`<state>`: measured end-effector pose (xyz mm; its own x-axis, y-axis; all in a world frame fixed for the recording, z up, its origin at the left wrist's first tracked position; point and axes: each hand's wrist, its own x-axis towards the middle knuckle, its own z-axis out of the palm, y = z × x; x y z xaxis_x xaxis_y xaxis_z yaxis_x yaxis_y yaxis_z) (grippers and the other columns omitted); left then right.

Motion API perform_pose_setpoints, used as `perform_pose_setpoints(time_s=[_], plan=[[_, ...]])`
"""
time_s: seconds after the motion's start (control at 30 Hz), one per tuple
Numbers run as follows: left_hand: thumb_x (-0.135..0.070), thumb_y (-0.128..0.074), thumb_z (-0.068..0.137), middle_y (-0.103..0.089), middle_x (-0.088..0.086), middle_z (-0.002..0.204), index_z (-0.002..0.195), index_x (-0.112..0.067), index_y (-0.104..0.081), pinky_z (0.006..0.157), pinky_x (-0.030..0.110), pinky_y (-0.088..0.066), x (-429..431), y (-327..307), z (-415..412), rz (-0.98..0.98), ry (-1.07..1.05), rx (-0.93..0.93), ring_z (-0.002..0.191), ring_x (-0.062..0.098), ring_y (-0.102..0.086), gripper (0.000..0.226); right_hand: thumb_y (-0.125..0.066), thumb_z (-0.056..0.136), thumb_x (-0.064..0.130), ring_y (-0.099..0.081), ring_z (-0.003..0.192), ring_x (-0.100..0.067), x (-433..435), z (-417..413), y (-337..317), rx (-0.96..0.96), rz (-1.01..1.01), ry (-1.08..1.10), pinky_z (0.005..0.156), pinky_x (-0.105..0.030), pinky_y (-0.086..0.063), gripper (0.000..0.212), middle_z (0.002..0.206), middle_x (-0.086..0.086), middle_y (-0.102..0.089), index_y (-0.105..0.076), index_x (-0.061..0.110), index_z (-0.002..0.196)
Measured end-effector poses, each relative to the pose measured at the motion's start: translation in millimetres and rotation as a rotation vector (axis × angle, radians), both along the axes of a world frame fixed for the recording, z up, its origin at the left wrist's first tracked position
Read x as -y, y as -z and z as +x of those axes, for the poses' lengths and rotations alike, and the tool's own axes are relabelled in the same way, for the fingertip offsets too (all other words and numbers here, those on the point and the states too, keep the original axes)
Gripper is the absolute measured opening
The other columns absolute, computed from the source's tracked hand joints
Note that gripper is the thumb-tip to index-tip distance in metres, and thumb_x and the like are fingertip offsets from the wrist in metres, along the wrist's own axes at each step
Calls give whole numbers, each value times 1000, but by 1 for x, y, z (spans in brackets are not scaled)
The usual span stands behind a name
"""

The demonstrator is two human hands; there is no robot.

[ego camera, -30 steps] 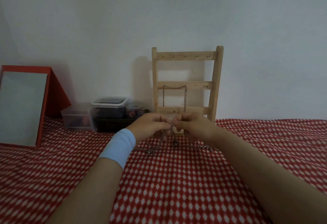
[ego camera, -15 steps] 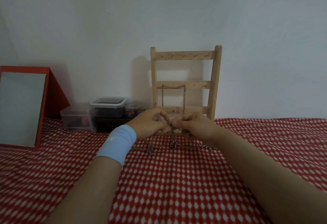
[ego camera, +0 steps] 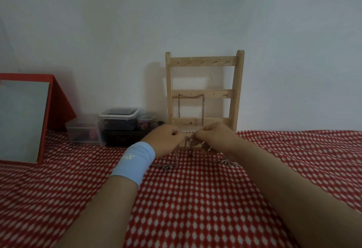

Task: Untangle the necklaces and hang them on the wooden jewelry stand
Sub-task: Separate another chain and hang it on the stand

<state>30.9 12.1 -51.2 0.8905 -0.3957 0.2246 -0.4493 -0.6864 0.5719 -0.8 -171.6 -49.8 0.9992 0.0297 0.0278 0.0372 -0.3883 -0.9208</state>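
Necklaces: a tangle of thin metal chains (ego camera: 193,144), held just above the checked cloth (ego camera: 195,208) between the two hands, with loose ends trailing onto the cloth on both sides.
Trailing ends: one loop (ego camera: 166,166) lay on the cloth below the left hand; a pendant end (ego camera: 228,162) lay under the right wrist.
Left hand (ego camera: 166,138): wearing a pale blue wristband (ego camera: 133,162), fingers curled in, apparently pinching a strand that dropped from beneath it.
Right hand (ego camera: 213,134): fingertips pinched on the knotted bunch, close beside the left hand.
Step in hand: untangling, by the look of it; the chains were not yet separated.
Next move: likely a small, slow pull apart to find which strand ran free, since a hard tug could tighten the knot.
Wooden jewelry stand (ego camera: 240,91): upright against the wall (ego camera: 176,12), just behind the hands.
Hung chain (ego camera: 202,108): one already draped from the middle bar's hooks; the top row of hooks was bare.
Clear containers (ego camera: 117,118): stacked left of the stand.
Red-framed mirror (ego camera: 21,120): propped further left.
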Motion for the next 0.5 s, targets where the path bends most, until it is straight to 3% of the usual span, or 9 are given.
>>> perform_pose_setpoints(time_s=[0.07, 0.17, 0.3, 0.37, 0.43, 0.5], plan=[[-24, -45, 96, -64, 12, 83, 80, -6, -59, 77, 37, -49, 1, 0, -1, -69, -9, 10, 80, 27, -60, 28, -62, 96, 19, -63, 57, -13, 0, 2, 1, -7, 51, 14, 49, -26, -48, 20, 92, -7, -77, -72, 2, 100], [-18, -49, 94, -70, 11, 89, 85, -7, -67, 84, 38, -54, 5, -1, -5, -356, -29, -10, 90, 26, -66, 22, -59, 96, 21, -63, 58, -17, 0, 2, 1, -64, 123, -1, 54, -30, -51, 22, 84, -10, -72, -69, 2, 94], [-23, -46, 93, -67, 8, 86, 83, -13, -68, 85, 43, -50, 14, 1, -5, -706, 15, -347, 87, 27, -63, 27, -52, 99, 21, -61, 59, -18, -1, -1, -3, -216, 179, -81, 59, -30, -51, 21, 70, -5, -68, -64, 7, 90], [-20, -40, 92, -58, 5, 80, 78, -12, -59, 79, 39, -41, 19, 1, -7, -896, 95, -547, 79, 22, -54, 25, -50, 100, 21, -60, 65, -20, -1, -1, -3, -269, 230, -116, 63, -33, -50, 19, 78, -7, -67, -61, 7, 96], [-20, -38, 88, -48, 1, 74, 67, -17, -57, 74, 36, -36, 18, 0, -12, -1006, 215, -624, 73, 19, -45, 28, -48, 99, 19, -59, 77, -21, 0, -1, -4, -304, 244, -112, 71, -34, -49, 15, 84, -7, -65, -59, 8, 97], [-24, -46, 88, -41, 2, 72, 49, -23, -57, 71, 32, -36, 14, -3, -16, -936, 252, -605, 69, 16, -44, 41, -47, 98, 18, -53, 76, -18, 2, 0, -5, -323, 252, -120, 72, -31, -45, 13, 82, -4, -61, -56, 12, 91]])
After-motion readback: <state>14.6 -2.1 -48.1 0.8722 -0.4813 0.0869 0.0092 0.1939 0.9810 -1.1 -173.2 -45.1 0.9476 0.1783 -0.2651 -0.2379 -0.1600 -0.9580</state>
